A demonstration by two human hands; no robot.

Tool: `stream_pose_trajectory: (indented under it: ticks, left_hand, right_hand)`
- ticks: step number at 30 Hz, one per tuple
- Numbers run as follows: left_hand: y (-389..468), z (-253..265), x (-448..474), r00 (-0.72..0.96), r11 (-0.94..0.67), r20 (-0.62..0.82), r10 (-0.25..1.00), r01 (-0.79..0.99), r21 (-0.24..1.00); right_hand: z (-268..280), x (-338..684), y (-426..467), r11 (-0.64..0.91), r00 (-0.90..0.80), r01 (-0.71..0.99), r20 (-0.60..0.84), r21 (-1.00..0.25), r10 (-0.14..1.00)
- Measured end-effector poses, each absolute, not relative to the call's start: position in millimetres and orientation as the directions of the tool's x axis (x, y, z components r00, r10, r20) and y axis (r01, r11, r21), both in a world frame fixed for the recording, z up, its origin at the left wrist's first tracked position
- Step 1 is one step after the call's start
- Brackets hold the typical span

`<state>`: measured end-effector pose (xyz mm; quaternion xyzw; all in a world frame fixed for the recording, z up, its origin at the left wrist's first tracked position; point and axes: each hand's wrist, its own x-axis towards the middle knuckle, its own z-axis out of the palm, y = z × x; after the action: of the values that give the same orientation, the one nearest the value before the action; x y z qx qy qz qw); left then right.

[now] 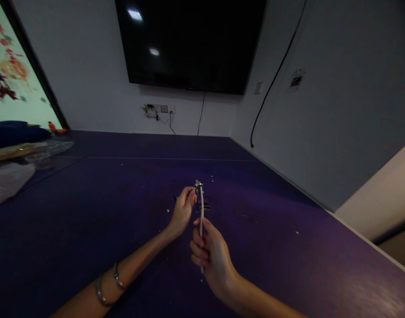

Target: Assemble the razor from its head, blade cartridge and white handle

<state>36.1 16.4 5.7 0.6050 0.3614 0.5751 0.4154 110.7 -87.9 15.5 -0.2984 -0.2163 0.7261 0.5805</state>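
My left hand is closed, its thumb and fingers pinching a small silver metal piece. Lower and to the right, my right hand is wrapped round a thin, pale rod-like length, which stands nearly upright. The rod's top end meets the metal piece; whether the two are joined I cannot tell. Behind the rod, a small dark object with shiny parts lies on the purple surface. A dark greenish bit shows just left of my left hand, partly hidden.
Tiny white scraps dot the purple surface. Plastic bags and dark blue cloth are piled at the left. A television hangs above wall sockets. A black cable dangles along the right wall.
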Motion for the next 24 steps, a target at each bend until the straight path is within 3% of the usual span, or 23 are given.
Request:
stream_pose_trajectory:
  ticks: [5, 10, 12, 15, 19, 24]
  left_hand:
    - [17.9, 5.4, 35.6, 0.249, -0.201, 0.235, 0.94, -0.155, 0.967]
    - [16.9, 0.7, 33.9, 0.351, -0.134, 0.2, 0.915, -0.202, 0.97]
    - [16.9, 0.1, 32.4, 0.354, -0.112, 0.196, 0.914, -0.245, 0.963]
    - [16.3, 1.3, 30.8, 0.379, -0.047, 0.176, 0.908, -0.325, 0.945]
    - [13.8, 4.7, 30.7, 0.435, 0.078, 0.13, 0.891, -0.428, 0.901]
    - [10.9, 7.4, 31.2, 0.475, 0.15, 0.113, 0.873, -0.481, 0.864]
  right_hand:
    - [34.6, 126.4, -71.4, -0.058, -0.116, -0.655, 0.024, -0.754, 0.993]
    - [51.6, 169.4, -25.1, 0.195, 0.048, -0.481, 0.197, -0.855, 0.979]
    - [51.5, 187.8, -10.2, 0.274, 0.119, -0.332, 0.248, -0.903, 0.961]
    - [45.1, 210.0, 3.2, 0.333, 0.165, 0.023, 0.332, -0.943, 0.929]
    - [30.7, 223.8, 11.6, 0.363, 0.139, 0.453, 0.467, -0.814, 0.873]
    - [20.7, 220.4, 14.4, 0.368, 0.073, 0.634, 0.527, -0.68, 0.847]
